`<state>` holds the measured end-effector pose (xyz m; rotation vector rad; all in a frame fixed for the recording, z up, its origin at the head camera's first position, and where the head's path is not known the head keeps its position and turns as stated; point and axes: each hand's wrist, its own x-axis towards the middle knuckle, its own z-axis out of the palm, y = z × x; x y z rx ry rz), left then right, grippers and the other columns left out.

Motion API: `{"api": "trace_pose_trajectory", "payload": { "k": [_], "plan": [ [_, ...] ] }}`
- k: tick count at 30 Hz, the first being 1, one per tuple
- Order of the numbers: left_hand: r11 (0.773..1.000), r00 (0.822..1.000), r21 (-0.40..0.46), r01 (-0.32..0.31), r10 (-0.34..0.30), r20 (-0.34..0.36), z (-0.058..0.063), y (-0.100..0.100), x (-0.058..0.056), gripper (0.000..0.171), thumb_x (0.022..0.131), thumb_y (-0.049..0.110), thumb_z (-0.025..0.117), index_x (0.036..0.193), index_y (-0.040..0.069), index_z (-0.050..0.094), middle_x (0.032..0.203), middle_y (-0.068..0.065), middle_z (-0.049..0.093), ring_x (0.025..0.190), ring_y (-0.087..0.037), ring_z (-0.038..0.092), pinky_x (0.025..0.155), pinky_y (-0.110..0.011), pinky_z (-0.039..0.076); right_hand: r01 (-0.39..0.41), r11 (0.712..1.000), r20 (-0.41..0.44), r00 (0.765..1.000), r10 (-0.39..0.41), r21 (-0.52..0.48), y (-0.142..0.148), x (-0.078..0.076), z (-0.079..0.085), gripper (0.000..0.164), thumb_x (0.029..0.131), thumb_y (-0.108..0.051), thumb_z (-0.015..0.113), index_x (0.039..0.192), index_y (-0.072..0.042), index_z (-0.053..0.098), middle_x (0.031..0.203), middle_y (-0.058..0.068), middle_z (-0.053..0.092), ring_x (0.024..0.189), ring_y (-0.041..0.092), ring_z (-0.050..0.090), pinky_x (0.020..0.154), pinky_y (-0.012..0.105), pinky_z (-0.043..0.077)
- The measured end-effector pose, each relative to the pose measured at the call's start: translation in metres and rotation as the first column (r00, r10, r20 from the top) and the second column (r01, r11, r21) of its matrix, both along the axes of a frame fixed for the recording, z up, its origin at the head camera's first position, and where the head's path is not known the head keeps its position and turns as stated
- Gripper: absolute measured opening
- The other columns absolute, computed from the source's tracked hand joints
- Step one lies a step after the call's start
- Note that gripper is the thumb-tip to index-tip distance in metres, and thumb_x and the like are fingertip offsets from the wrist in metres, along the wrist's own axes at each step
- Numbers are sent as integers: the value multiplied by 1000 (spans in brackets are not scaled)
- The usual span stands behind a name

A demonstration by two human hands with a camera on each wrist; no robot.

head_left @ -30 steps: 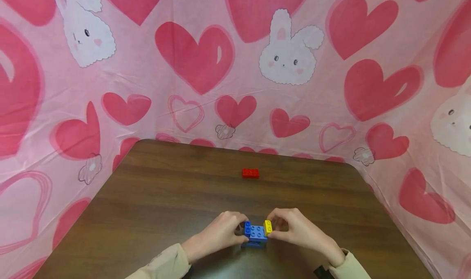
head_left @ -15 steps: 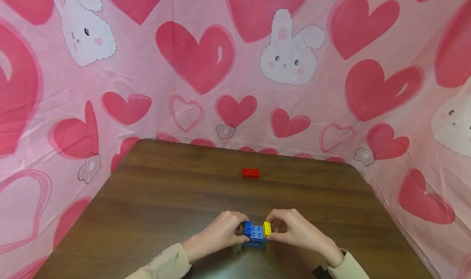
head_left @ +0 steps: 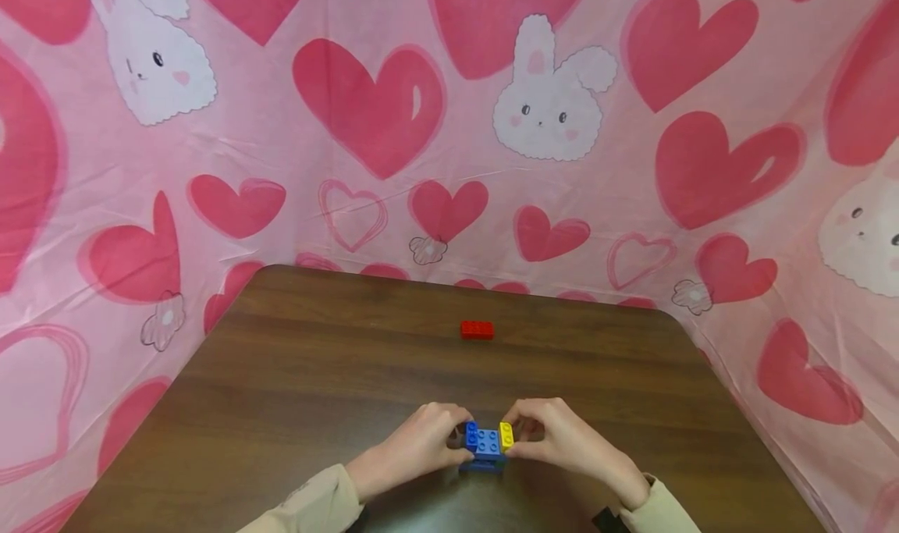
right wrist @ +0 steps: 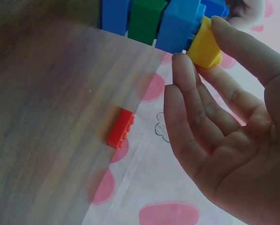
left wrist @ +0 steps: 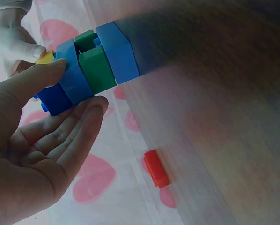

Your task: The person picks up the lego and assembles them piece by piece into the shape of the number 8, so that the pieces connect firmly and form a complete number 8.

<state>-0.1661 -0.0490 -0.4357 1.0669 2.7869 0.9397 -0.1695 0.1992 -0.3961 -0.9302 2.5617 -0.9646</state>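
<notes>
A small stack of toy building bricks stands on the table between the hands. From the bottom up it has a blue brick (left wrist: 117, 51), green bricks (left wrist: 98, 69) and a lighter blue brick (head_left: 488, 443). A small dark blue brick (head_left: 471, 436) sits on the top's left end, where my left hand (head_left: 414, 443) grips the stack between thumb and fingers. My right hand (head_left: 565, 441) pinches a small yellow brick (right wrist: 205, 46) at the top's right end. In the right wrist view the yellow brick looks slightly tilted, with blue studs showing beside it; whether it is fully seated, I cannot tell.
A red brick (head_left: 477, 330) lies by itself on the brown wooden table (head_left: 337, 346), farther back than the stack. Behind the table and at both sides hangs pink cloth (head_left: 485, 127) printed with hearts and rabbits.
The yellow brick and the right hand have shifted slightly left, closer to the dark blue brick. My left hand keeps its grip on the stack, and the red brick stays put.
</notes>
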Motion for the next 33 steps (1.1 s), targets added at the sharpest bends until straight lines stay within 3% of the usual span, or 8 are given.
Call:
{"api": "trace_pose_trajectory", "payload": {
  "k": [14, 23, 33],
  "plan": [
    [1000, 1000, -1, -8, 8, 14, 4, 0, 0, 32, 80, 23, 84, 105, 7, 72, 93, 0, 73, 76, 1, 61, 64, -9, 49, -6, 998, -58, 998, 2, -69, 3, 0, -11, 25, 84, -28, 79, 100, -12, 68, 88, 0, 71, 72, -3, 62, 65, 21, 55],
    [1000, 1000, -6, -8, 8, 16, 4, 1, -2, 34, 78, 24, 85, 104, 6, 72, 92, 0, 73, 74, 3, 59, 64, -9, 49, -5, 999, -64, 998, 2, -49, 4, -1, -11, 26, 84, -29, 79, 101, -13, 69, 91, -1, 72, 73, -4, 61, 66, 20, 55],
    [998, 995, -6, 65, -64, 82, 11, -6, -12, 33, 77, 20, 86, 103, 5, 73, 93, -5, 76, 73, -1, 64, 65, -11, 51, 3, 1000, -70, 998, -5, -22, 6, 1, -11, 28, 84, -30, 79, 103, -13, 68, 93, -1, 71, 75, -4, 61, 68, 20, 56]
  ]
}}
